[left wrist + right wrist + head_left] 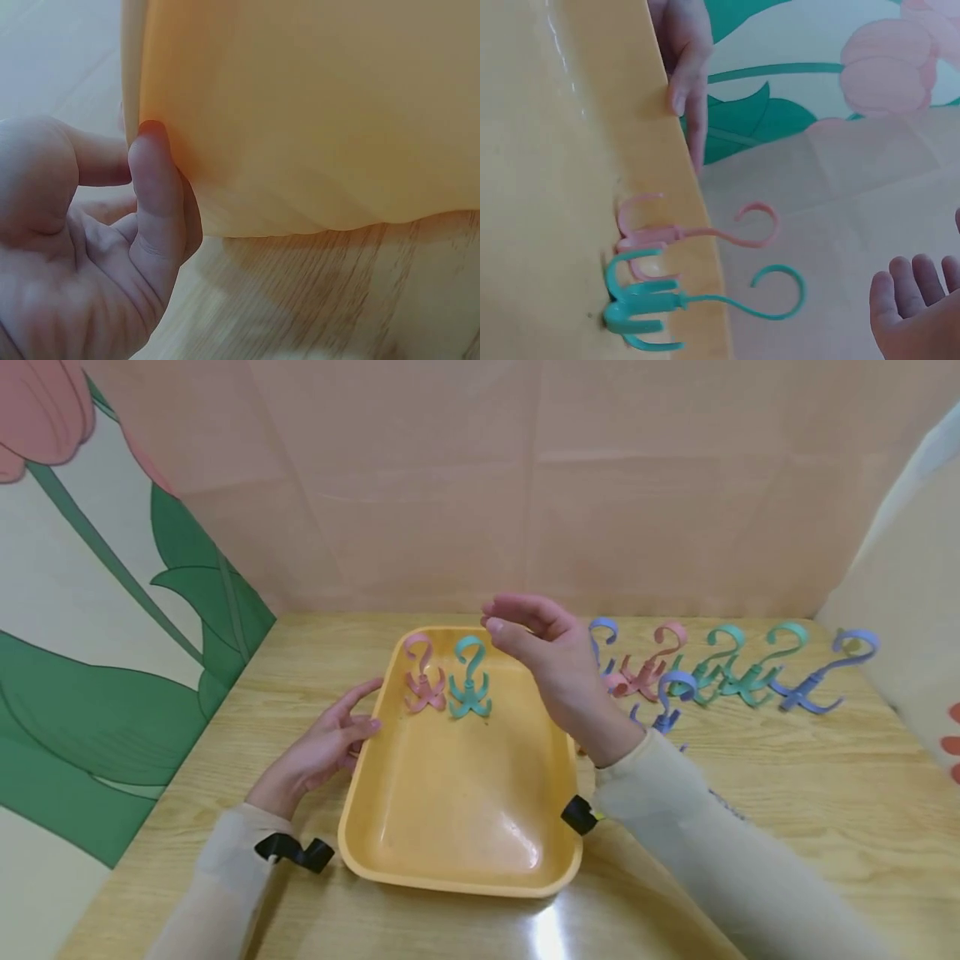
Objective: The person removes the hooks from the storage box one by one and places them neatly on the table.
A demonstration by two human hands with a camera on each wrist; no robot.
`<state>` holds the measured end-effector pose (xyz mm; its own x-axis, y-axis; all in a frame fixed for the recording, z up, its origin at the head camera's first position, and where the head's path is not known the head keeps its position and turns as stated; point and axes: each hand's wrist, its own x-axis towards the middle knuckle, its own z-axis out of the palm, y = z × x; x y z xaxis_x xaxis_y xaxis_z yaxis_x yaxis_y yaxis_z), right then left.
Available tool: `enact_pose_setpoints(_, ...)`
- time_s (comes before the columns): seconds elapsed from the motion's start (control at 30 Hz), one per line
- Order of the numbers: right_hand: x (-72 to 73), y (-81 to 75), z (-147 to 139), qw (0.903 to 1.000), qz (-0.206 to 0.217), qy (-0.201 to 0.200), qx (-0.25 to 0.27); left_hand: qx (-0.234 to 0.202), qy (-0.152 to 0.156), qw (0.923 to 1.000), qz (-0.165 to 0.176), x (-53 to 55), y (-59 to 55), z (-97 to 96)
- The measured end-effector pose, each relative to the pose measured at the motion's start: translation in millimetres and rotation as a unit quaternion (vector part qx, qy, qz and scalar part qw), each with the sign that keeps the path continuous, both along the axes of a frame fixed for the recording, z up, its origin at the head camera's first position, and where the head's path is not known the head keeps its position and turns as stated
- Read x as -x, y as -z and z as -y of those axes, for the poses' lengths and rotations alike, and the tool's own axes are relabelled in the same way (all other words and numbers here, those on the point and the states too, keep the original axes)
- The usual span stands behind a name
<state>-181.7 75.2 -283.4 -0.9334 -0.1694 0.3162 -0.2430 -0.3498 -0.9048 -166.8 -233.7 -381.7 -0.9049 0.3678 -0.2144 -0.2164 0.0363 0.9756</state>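
A yellow tray point(465, 810) lies on the wooden table. My left hand point(322, 752) grips its left rim, the thumb on the edge and the other fingers at the outer side, as the left wrist view also shows. A pink multi-prong hook point(424, 692) and a teal multi-prong hook point(470, 697) stand side by side at the tray's far left, their curled tops upward. Above the tray's right side, my right hand point(562, 672) holds nothing, with its fingers loosely bent. In the right wrist view its fingers are apart from the teal hook point(641, 301).
Right of the tray, several similar hooks sit on the table: a blue hook point(806, 692) farthest right, a green hook point(752, 683), a pink hook point(643, 678), and a nearer blue hook point(664, 720). My right forearm partly covers that side. A draped pinkish backdrop point(420, 527) stands behind.
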Motion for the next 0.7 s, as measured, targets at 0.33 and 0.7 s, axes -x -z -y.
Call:
enact_pose_setpoints(0.33, 28.0, 33.3, 26.6, 0.9977, 0.023, 0.055, -0.033, 0.002, 0.006, 1.0, 0.001, 1.2, 1.2, 0.7)
enact_pose_setpoints(0.7, 38.0, 54.3, 28.7, 0.9941, -0.023, 0.097, -0.043, -0.008, 0.006, 1.0, 0.0, 0.8, 2.3, 1.7)
